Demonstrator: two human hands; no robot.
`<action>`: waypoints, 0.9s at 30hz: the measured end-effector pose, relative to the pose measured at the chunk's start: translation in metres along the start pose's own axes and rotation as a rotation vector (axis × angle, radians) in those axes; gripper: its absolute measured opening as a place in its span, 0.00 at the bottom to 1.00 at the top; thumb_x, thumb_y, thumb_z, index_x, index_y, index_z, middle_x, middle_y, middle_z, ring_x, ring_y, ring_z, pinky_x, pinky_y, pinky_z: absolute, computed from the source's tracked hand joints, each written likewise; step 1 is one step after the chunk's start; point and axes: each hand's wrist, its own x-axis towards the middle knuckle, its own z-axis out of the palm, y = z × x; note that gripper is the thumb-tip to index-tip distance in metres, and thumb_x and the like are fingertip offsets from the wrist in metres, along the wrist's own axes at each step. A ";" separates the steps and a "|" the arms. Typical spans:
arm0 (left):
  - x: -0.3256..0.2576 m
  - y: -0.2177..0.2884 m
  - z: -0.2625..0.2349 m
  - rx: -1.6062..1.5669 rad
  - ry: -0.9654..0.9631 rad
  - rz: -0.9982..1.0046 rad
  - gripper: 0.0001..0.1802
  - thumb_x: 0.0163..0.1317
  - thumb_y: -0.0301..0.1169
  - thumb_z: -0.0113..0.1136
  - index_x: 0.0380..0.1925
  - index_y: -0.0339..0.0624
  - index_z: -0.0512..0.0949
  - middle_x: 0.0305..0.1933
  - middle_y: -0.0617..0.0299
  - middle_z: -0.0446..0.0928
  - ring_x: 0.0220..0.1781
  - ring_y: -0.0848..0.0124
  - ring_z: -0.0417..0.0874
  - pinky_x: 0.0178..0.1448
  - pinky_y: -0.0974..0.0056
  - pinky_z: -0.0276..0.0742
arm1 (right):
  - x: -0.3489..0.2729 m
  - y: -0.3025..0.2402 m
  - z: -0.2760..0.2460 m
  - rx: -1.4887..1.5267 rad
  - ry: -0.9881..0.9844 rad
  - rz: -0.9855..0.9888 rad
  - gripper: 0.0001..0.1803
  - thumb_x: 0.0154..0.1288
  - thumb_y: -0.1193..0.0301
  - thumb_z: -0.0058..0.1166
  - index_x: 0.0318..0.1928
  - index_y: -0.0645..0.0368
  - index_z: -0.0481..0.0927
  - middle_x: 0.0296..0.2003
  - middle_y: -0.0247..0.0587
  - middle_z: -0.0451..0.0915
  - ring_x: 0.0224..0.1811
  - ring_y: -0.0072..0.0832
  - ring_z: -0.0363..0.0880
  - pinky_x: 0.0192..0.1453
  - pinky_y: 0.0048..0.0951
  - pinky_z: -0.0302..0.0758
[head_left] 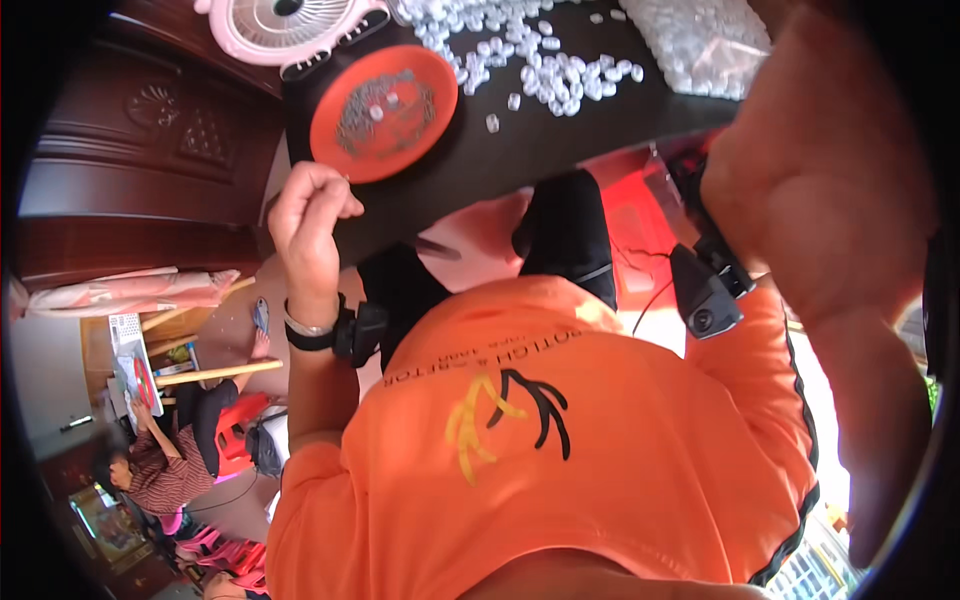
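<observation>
My left hand [312, 215] is closed, thumb and fingertips pressed together, at the near edge of a round orange plate [437, 92]. What the fingers hold, if anything, is too small to make out. Small grey metal-looking pieces [362, 135] and a few clear beads [385, 106] lie in the plate. At the right, a blurred bare arm and hand [810, 190] loom close and large, beside a black wrist-mounted camera [708, 290]; it seems to be my right, with its fingers hidden. Loose clear beads [565, 82] are scattered across the dark table [500, 165].
A bulging clear bag of beads [690, 45] lies at the table's far right. Behind the plate stands a pink fan [285, 20]. A red plastic container [635, 225] shows below the table. At the left, another person [165, 465] sits on a red stool [238, 435].
</observation>
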 end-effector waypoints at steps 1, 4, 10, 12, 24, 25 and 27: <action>-0.001 0.002 -0.003 -0.010 0.012 0.002 0.05 0.59 0.23 0.47 0.26 0.35 0.70 0.21 0.63 0.68 0.26 0.74 0.71 0.34 0.70 0.67 | -0.004 -0.002 0.005 -0.006 -0.005 0.010 0.23 0.50 0.68 0.55 0.47 0.68 0.70 0.41 0.54 0.77 0.34 0.36 0.77 0.37 0.30 0.75; -0.006 -0.001 -0.022 -0.046 -0.024 -0.026 0.06 0.60 0.27 0.52 0.27 0.36 0.71 0.22 0.66 0.71 0.25 0.79 0.72 0.32 0.73 0.68 | 0.013 0.004 0.009 -0.047 -0.060 -0.078 0.23 0.50 0.68 0.55 0.47 0.68 0.71 0.41 0.54 0.77 0.35 0.36 0.77 0.38 0.30 0.75; -0.036 0.003 -0.039 -0.110 0.032 -0.038 0.03 0.55 0.25 0.54 0.25 0.37 0.71 0.22 0.64 0.71 0.24 0.78 0.72 0.29 0.72 0.69 | 0.123 -0.048 -0.014 -0.296 -0.065 -0.574 0.23 0.51 0.67 0.54 0.47 0.68 0.71 0.41 0.54 0.77 0.36 0.36 0.77 0.39 0.30 0.75; -0.050 -0.002 -0.048 -0.032 0.034 0.034 0.04 0.55 0.23 0.52 0.23 0.36 0.72 0.21 0.63 0.72 0.24 0.76 0.74 0.30 0.70 0.71 | 0.154 -0.095 -0.019 -0.370 -0.015 -0.731 0.24 0.51 0.67 0.54 0.47 0.68 0.71 0.41 0.54 0.77 0.36 0.36 0.77 0.39 0.31 0.75; -0.068 0.004 -0.054 -0.265 -0.016 -0.050 0.04 0.56 0.24 0.51 0.24 0.36 0.73 0.20 0.59 0.75 0.25 0.73 0.77 0.32 0.70 0.72 | 0.186 -0.239 0.006 -0.599 -0.279 -1.101 0.24 0.52 0.66 0.53 0.47 0.68 0.73 0.42 0.54 0.77 0.38 0.37 0.78 0.42 0.32 0.75; -0.067 0.002 -0.070 -0.225 0.050 -0.030 0.04 0.56 0.23 0.50 0.24 0.37 0.72 0.19 0.61 0.73 0.24 0.73 0.76 0.33 0.71 0.72 | 0.189 -0.225 0.012 -0.600 -0.334 -1.056 0.24 0.52 0.65 0.53 0.47 0.68 0.73 0.42 0.54 0.77 0.38 0.37 0.78 0.42 0.32 0.75; -0.060 0.011 -0.071 -0.245 0.044 -0.039 0.05 0.56 0.26 0.49 0.22 0.39 0.70 0.18 0.64 0.69 0.24 0.76 0.73 0.30 0.71 0.70 | 0.185 -0.204 0.011 -0.554 -0.495 -0.926 0.24 0.52 0.65 0.53 0.47 0.68 0.73 0.43 0.54 0.77 0.39 0.37 0.78 0.42 0.32 0.75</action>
